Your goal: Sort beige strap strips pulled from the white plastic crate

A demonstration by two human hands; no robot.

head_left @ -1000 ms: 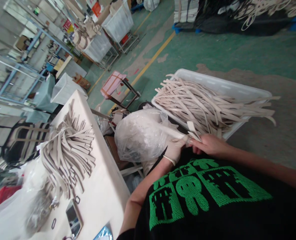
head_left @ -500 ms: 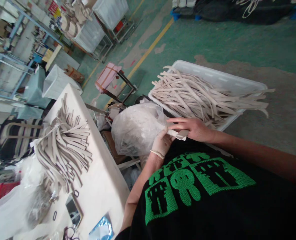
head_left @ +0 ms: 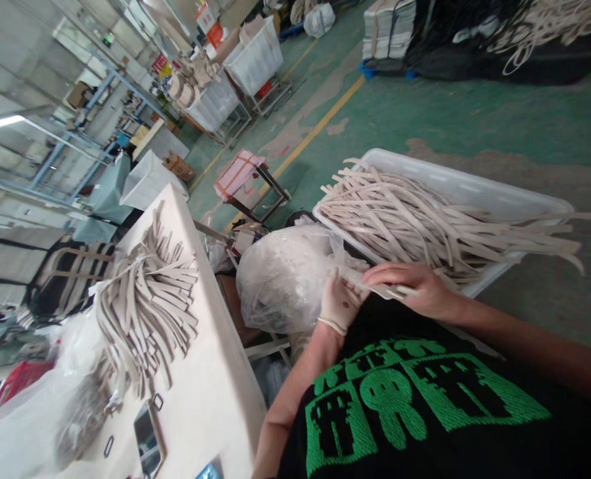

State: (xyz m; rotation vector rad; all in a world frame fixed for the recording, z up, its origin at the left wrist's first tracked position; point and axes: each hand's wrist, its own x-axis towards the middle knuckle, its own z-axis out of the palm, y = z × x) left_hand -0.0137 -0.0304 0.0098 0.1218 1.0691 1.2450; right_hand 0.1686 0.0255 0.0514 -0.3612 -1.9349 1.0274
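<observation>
My right hand (head_left: 425,289), bare, grips a pale beige fabric strap (head_left: 391,291) above my lap, its folded end showing at the fingers. My left hand (head_left: 341,303) wears a white glove with a small reddish mark on the palm. Its curled fingers hold the strap's other part, some of them hidden beneath it. Just beyond the glove bulges a clear plastic bag (head_left: 285,276) with whitish contents. To the right, a white plastic bin (head_left: 455,176) is heaped with long beige straps (head_left: 399,209).
On the left, a white table (head_left: 215,359) bears a bundle of straps (head_left: 140,299), a phone (head_left: 149,439) and small dark rings. A stool with a pink cover (head_left: 239,173) stands past the bag. Wheeled white carts (head_left: 255,56) are farther back.
The view has tilted up, so things sit lower and farther right. My left hand has turned, showing more of its palm, and my right hand now covers more of the strap's end.
</observation>
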